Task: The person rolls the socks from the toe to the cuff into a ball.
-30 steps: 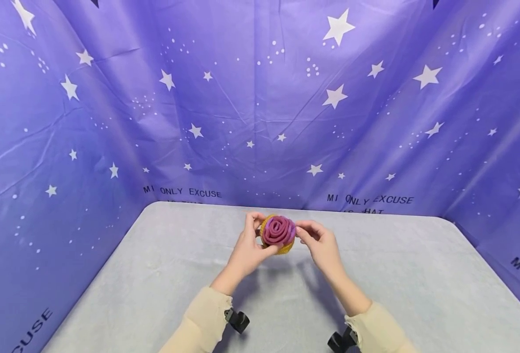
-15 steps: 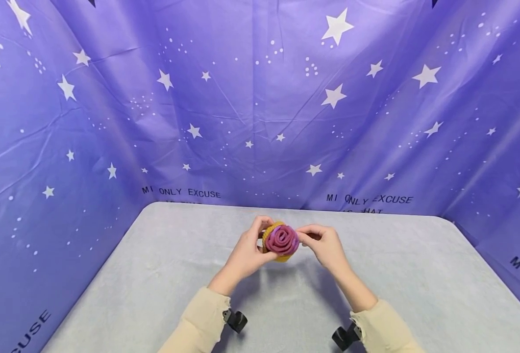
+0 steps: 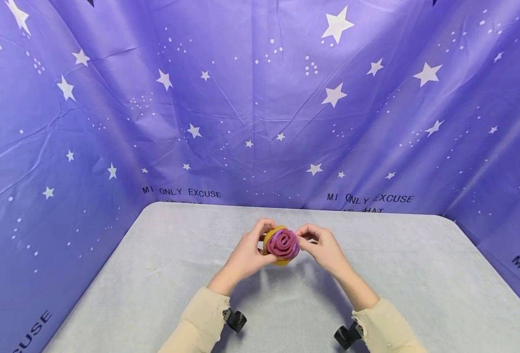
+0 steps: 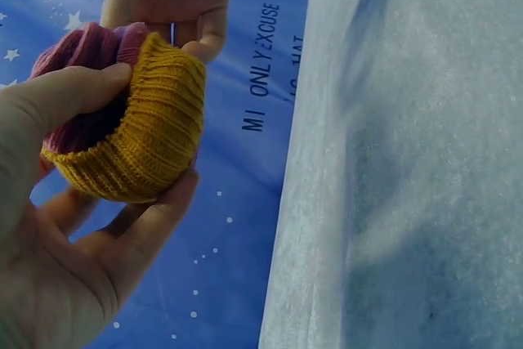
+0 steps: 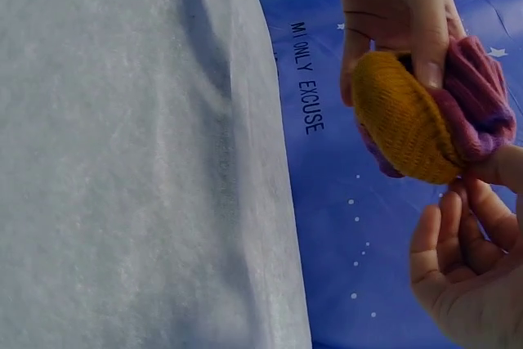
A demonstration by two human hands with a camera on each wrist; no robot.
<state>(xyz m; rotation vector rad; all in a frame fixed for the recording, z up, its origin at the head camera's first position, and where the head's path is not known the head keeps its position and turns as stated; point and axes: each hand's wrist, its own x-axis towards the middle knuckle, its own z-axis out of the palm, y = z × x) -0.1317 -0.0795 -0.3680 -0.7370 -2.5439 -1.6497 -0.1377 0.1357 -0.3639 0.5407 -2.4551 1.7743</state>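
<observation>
A rolled-up sock bundle (image 3: pixel 283 244) is held up over the middle of the table. Its core is a spiral of purple and pink knit, and a mustard ribbed cuff (image 4: pixel 167 112) wraps round the outside. My left hand (image 3: pixel 245 252) grips it from the left, thumb on the purple roll near the cuff's edge and fingers under the mustard side. From the right, my right hand (image 3: pixel 326 247) pinches the bundle's edge between thumb and forefinger, its other fingers curled. In the right wrist view, those fingertips meet where the mustard cuff (image 5: pixel 396 120) borders the purple roll.
A pale grey cloth covers the table (image 3: pixel 171 274). Purple star-printed curtains (image 3: pixel 224 108) stand behind it and at both sides. Black wrist cameras (image 3: pixel 235 319) are strapped at the cream sleeves (image 3: pixel 200 318).
Both hands have come slightly nearer with the sock bundle, which has shifted a little right and tilted. The right hand keeps working at its right edge.
</observation>
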